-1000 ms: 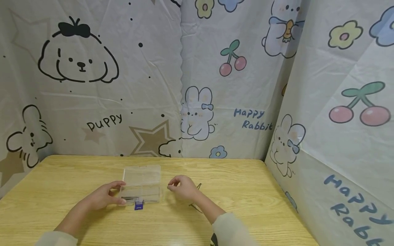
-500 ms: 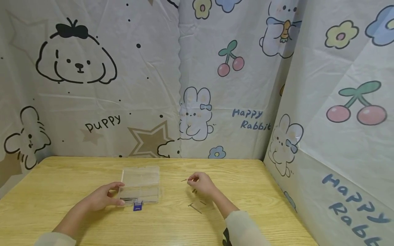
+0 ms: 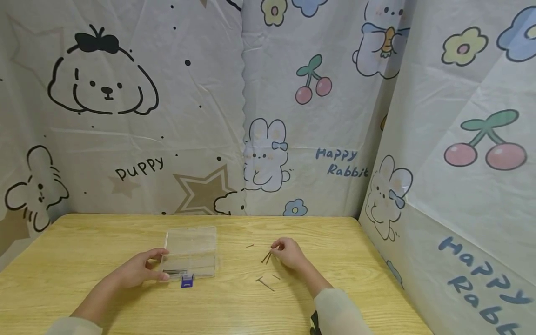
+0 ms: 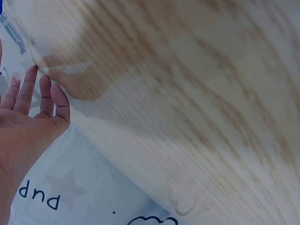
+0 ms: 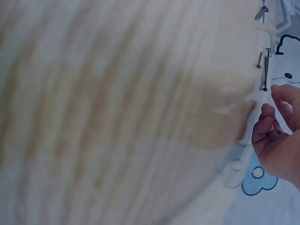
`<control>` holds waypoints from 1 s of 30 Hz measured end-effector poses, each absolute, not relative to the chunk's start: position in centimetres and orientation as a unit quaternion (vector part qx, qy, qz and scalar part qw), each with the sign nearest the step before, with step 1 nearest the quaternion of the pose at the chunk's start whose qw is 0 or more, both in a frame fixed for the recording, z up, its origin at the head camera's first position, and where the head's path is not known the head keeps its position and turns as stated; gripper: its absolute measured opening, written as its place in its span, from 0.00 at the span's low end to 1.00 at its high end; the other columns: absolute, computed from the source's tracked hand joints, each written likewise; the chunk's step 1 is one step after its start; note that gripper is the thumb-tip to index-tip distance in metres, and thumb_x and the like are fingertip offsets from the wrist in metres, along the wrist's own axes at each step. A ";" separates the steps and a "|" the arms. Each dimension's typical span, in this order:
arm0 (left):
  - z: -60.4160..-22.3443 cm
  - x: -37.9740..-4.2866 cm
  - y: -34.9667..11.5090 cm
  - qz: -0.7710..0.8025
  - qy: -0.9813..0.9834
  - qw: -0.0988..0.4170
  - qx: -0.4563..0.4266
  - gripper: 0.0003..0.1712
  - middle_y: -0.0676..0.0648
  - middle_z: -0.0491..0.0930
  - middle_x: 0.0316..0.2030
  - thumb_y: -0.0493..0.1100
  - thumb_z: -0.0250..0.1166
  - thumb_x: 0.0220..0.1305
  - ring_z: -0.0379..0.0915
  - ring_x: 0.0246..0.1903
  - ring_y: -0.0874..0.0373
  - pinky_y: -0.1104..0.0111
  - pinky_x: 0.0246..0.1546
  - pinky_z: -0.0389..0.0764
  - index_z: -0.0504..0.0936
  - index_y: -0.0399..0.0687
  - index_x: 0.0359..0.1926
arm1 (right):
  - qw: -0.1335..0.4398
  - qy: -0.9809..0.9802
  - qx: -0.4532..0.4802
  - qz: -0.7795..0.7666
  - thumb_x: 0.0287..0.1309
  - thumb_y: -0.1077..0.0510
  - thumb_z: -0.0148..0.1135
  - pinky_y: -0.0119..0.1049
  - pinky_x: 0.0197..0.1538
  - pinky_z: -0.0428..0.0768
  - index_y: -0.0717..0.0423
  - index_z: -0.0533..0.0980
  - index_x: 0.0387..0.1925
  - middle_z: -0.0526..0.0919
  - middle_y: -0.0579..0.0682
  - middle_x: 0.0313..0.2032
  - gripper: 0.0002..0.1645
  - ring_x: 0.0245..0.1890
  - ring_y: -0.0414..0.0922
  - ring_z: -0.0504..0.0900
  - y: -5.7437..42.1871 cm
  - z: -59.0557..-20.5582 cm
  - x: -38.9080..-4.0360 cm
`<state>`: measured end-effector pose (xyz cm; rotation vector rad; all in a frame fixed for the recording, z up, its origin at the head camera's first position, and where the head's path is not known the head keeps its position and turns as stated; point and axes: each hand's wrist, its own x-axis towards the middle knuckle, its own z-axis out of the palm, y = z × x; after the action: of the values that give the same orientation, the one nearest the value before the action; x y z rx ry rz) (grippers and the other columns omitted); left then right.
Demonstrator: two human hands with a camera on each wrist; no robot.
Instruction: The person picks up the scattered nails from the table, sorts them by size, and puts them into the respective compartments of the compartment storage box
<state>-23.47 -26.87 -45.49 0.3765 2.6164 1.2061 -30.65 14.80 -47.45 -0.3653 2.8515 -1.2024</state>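
My left hand [image 3: 138, 267] holds the left end of a clear plastic box [image 3: 203, 265], thumb at its front edge and fingers farther back. The lid [image 3: 191, 239] stands raised at the back. Dark nails lie inside the front left compartment, close to a blue latch [image 3: 187, 281]. To the right, my right hand [image 3: 290, 252] is low over the table, fingertips right at the upper ends of two nails [image 3: 265, 257]. In the right wrist view, a gap shows between its thumb and fingers, and the nails [image 5: 266, 72] lie just past the fingertips.
A small nail [image 3: 250, 245] lies behind, between box and right hand. Nearer me are a long nail [image 3: 265, 284] and a short one [image 3: 276, 277]. The wooden table [image 3: 125, 228] ends at a printed cloth [image 3: 201, 116] behind and to the right.
My right hand has moved from beside the box rightward to the two nails. The small nail at the back now lies free of the hand. My left hand stays on the box.
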 end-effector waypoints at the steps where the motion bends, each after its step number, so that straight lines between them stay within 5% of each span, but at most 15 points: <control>1: -45.5 -23.5 -26.9 0.412 0.894 0.118 0.129 0.44 0.23 0.63 0.57 0.49 0.71 0.52 0.72 0.47 0.42 0.59 0.40 0.76 0.62 0.33 0.64 | 0.012 0.916 -0.116 -0.384 0.58 0.60 0.61 0.33 0.33 0.69 0.60 0.79 0.37 0.76 0.50 0.29 0.07 0.30 0.41 0.70 14.9 -47.6 -30.6; 9: -45.4 -23.5 -26.9 0.410 0.894 0.123 0.132 0.44 0.23 0.63 0.58 0.49 0.70 0.53 0.71 0.49 0.37 0.52 0.44 0.76 0.61 0.33 0.64 | 0.013 0.927 -0.128 -0.352 0.57 0.61 0.61 0.32 0.30 0.66 0.58 0.80 0.41 0.74 0.48 0.25 0.10 0.25 0.40 0.68 14.8 -47.9 -30.9; 30: -45.5 -23.5 -26.9 0.419 0.889 0.128 0.131 0.44 0.23 0.63 0.59 0.49 0.70 0.54 0.72 0.48 0.40 0.58 0.42 0.77 0.61 0.33 0.64 | 0.024 0.931 -0.138 -0.338 0.56 0.57 0.63 0.32 0.31 0.66 0.53 0.79 0.29 0.71 0.46 0.24 0.03 0.26 0.41 0.67 15.6 -48.0 -30.3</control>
<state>-23.52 -26.93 -45.46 0.3819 2.5866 1.2177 -30.31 15.64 -47.98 -0.4281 2.8792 -1.0460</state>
